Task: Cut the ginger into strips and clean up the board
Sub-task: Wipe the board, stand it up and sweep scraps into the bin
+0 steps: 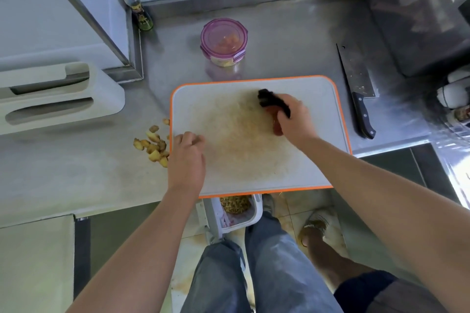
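Observation:
A white cutting board (318, 160) with an orange rim lies on the steel counter, its near edge hanging past the counter front; its middle is stained yellowish. My right hand (292, 117) grips a black brush (273, 101) pressed on the board's far middle. My left hand (187, 157) rests on the board's left edge with loosely curled fingers, holding nothing that I can see. Several ginger scraps (153, 146) lie on the counter just left of the board. A cleaver (356, 86) with a black handle lies to the right of the board.
A round container with a purple lid (223, 38) stands behind the board. A small bottle (137, 6) is at the back left. A white bin (236, 213) with scraps sits on the floor under the board's near edge. A dark appliance (417, 12) fills the back right.

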A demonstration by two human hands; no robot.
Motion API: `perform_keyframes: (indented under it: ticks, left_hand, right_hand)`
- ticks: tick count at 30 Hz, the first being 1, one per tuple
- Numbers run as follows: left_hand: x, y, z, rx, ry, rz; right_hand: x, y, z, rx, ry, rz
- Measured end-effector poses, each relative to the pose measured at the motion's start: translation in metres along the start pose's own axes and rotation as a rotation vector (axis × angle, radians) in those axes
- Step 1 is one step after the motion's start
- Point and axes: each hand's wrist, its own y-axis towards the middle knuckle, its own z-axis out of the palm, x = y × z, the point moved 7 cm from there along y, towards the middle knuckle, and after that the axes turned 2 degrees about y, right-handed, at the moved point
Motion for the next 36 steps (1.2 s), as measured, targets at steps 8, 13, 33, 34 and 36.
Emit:
perform_keyframes:
  ticks: [8, 13, 33, 34, 36]
  left_hand:
    - [0.0, 0.004, 0.0, -0.002, 0.007, -0.005]
    - [0.0, 0.006, -0.003, 0.025, 0.039, -0.014]
    - [-0.002, 0.007, -0.005, 0.043, 0.051, -0.026]
    - [-0.002, 0.007, -0.004, 0.04, 0.044, -0.016]
    - [-0.001, 0.006, -0.002, 0.035, 0.023, 0.005]
  right_hand:
    - [0.022, -0.085, 0.053, 0.642, -0.104, -0.121]
    - [0.035, -0.022, 0.013, 0.131, 0.163, -0.046]
    - [0.012, -0.001, 0.003, 0.014, -0.085, -0.068]
    - [0.013, -0.008, 0.007, 0.047, -0.103, -0.079]
    - [0.021, -0.037, 0.027, 0.205, -0.13, -0.146]
